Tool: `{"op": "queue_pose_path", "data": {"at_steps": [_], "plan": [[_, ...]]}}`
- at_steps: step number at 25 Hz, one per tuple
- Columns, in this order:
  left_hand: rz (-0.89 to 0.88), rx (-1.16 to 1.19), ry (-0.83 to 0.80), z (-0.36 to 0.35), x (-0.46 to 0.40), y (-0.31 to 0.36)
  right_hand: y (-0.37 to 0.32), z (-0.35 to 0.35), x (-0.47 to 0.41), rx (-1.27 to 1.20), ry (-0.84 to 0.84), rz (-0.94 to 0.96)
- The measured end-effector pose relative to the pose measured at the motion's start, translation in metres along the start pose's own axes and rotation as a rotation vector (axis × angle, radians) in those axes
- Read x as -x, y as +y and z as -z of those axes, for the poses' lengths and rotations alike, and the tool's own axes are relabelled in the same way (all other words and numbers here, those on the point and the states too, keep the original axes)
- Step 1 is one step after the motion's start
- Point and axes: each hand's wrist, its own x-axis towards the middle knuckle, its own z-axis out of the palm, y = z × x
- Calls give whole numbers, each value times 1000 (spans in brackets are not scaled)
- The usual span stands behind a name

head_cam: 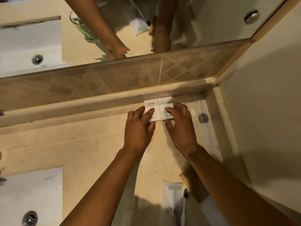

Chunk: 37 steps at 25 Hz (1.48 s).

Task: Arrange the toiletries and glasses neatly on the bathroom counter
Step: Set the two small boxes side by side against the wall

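Two small white hotel boxes stand side by side against the tiled backsplash at the back of the beige counter (pixel 91 144). My left hand (pixel 138 128) rests fingers on the left box (pixel 150 104), which reads HOTEL. My right hand (pixel 180 126) grips the right box (pixel 166 105) with thumb below and fingers on top. A wrapped toothbrush packet (pixel 172 201) lies near the front edge, under my right forearm. A white toothbrush (pixel 206 128) lies along the right wall. A green glass (pixel 81 26) shows only in the mirror.
The white sink (pixel 32 190) with its metal drain (pixel 30 218) is at the front left. A brown flat packet (pixel 193 185) lies beside the wrapped toothbrush. The right wall (pixel 260 128) closes off the counter corner. The mirror (pixel 211 22) runs above the backsplash.
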Motion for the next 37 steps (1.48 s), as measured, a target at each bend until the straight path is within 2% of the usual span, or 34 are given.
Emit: {"op": "queue_pose_path", "data": {"at_steps": [13,18,22,25,29,33,37], "plan": [[44,47,-72,11,9,10,-3,5,7,-64,43,-1],[89,86,-15,26,59,20,-2,23,52,-97,40,1],[48,72,36,22,131,33,22,41,116,-87,5,-5],[65,101,-86,11,175,43,45,47,164,6,-6,-62],[-45,18,-192,-6,190,66,64,54,208,279,-51,-112],[-65,-69,-374,-14,183,98,72,52,229,305,-51,-146],[-65,-77,-411,-19,184,110,80,51,229,274,-29,-165]]}}
